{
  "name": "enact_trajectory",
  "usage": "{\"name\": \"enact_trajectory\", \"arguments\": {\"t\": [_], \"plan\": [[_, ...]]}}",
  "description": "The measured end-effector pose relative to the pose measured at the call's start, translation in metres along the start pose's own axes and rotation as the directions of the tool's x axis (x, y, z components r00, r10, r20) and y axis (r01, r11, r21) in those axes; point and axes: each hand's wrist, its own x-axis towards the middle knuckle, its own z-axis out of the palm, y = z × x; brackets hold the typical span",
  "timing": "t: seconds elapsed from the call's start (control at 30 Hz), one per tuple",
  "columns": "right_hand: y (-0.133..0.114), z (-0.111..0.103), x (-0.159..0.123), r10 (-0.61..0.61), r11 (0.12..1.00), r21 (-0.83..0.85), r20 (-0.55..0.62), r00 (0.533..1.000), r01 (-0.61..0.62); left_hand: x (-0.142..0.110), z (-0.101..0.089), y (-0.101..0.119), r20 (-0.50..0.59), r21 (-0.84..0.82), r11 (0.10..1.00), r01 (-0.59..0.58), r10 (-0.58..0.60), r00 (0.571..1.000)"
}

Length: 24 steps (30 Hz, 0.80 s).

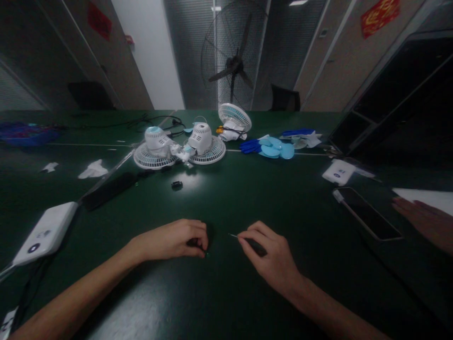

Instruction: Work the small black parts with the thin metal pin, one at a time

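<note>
My left hand [180, 239] rests on the dark green table with its fingers curled together. A tiny greenish piece [207, 255] shows at its fingertips; what else the fingers hold, if anything, is hidden. Across a small gap, my right hand [272, 252] pinches a thin, pointed metal tool [233, 235] between thumb and forefinger. The tool's tip points left toward my left hand, apart from it. The rest of the tool is covered by my fingers, so its kind is unclear. Beyond my left hand lies a small black part [177, 184].
Two white fan heads [155, 146] lie face down, with another fan [234, 120] behind. Light blue fan blades [278, 148] and blue gloves [250, 146] are beside them. A phone [368, 213] and another person's hand [424, 219] are at right; a white power bank [46, 233] is at left.
</note>
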Motion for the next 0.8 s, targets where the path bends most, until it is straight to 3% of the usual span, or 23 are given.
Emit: {"name": "enact_trajectory", "arguments": {"t": [0.1, 0.17, 0.2, 0.23, 0.3, 0.33, 0.37, 0.4, 0.47, 0.53, 0.67, 0.8], "plan": [[0.001, 0.000, 0.000, 0.005, 1.000, 0.006, 0.011, 1.000, -0.005, -0.003, -0.010, -0.018, -0.074, 0.029, 0.998, 0.057, -0.054, 0.996], [0.002, 0.001, -0.001, 0.012, 1.000, 0.021, 0.029, 1.000, -0.012, -0.010, -0.022, -0.041, -0.263, 0.057, 0.991, 0.125, -0.106, 0.959], [0.003, 0.001, -0.001, 0.015, 0.999, 0.028, 0.039, 0.999, -0.016, -0.014, -0.029, -0.056, -0.399, 0.065, 0.981, 0.183, -0.143, 0.906], [0.003, 0.001, -0.002, 0.017, 0.999, 0.032, 0.049, 0.999, -0.019, -0.018, -0.036, -0.071, -0.543, 0.064, 0.965, 0.253, -0.179, 0.820], [0.003, 0.001, -0.002, 0.015, 0.999, 0.032, 0.057, 0.998, -0.017, -0.028, -0.047, -0.102, -0.772, 0.039, 0.923, 0.382, -0.215, 0.598], [0.004, 0.001, -0.002, 0.012, 0.999, 0.032, 0.059, 0.998, -0.014, -0.031, -0.051, -0.115, -0.828, 0.026, 0.906, 0.423, -0.217, 0.517], [0.004, 0.001, -0.002, 0.010, 0.999, 0.033, 0.060, 0.998, -0.012, -0.034, -0.054, -0.127, -0.861, 0.014, 0.894, 0.448, -0.216, 0.460], [0.004, 0.001, -0.002, 0.010, 0.999, 0.037, 0.061, 0.998, -0.012, -0.036, -0.055, -0.136, -0.876, 0.007, 0.888, 0.461, -0.217, 0.431], [0.005, 0.001, -0.003, 0.012, 0.999, 0.045, 0.061, 0.998, -0.014, -0.037, -0.056, -0.147, -0.879, 0.000, 0.885, 0.465, -0.221, 0.421], [0.006, 0.002, -0.003, 0.017, 0.999, 0.046, 0.064, 0.998, -0.020, -0.036, -0.055, -0.150, -0.868, -0.002, 0.886, 0.464, -0.231, 0.438], [0.006, 0.002, -0.003, 0.014, 0.999, 0.031, 0.054, 0.998, -0.016, -0.033, -0.054, -0.146, -0.852, -0.016, 0.890, 0.456, -0.251, 0.460], [0.004, 0.001, -0.003, 0.003, 1.000, 0.017, 0.049, 0.999, -0.004, -0.033, -0.053, -0.141, -0.841, -0.060, 0.889, 0.454, -0.290, 0.456]]}}
